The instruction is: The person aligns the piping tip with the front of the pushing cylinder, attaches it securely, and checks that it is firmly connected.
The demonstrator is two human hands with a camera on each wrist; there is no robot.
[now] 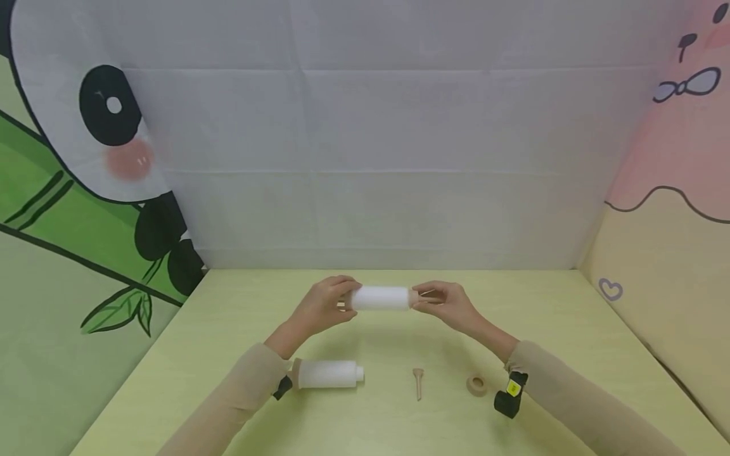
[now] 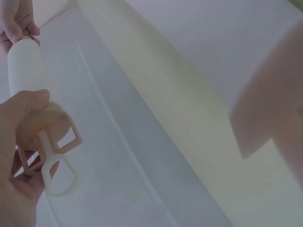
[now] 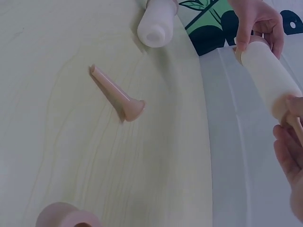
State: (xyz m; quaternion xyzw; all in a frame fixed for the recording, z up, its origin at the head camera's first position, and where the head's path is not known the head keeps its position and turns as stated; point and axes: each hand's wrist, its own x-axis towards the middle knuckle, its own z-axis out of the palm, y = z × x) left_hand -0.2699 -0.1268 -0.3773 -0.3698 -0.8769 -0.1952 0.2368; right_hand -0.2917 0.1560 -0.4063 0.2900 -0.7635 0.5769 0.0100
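A white tube point(image 1: 380, 298) is held sideways in the air, a rounded beige cap point(image 2: 45, 124) with open loops point(image 2: 46, 175) at its left end, a beige stemmed piece point(image 1: 413, 298) at its right.

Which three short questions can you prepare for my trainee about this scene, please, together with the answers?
1. How many large white cylinders are in view?
2. In the head view, where is the peg relative to the brown ring: A) left, B) right, C) on top?
3. True or false: the left hand rests on the table.

Key:
1. Two: the raised cylinder and the lying cylinder.
2. A.
3. False; it holds one end of the raised cylinder.
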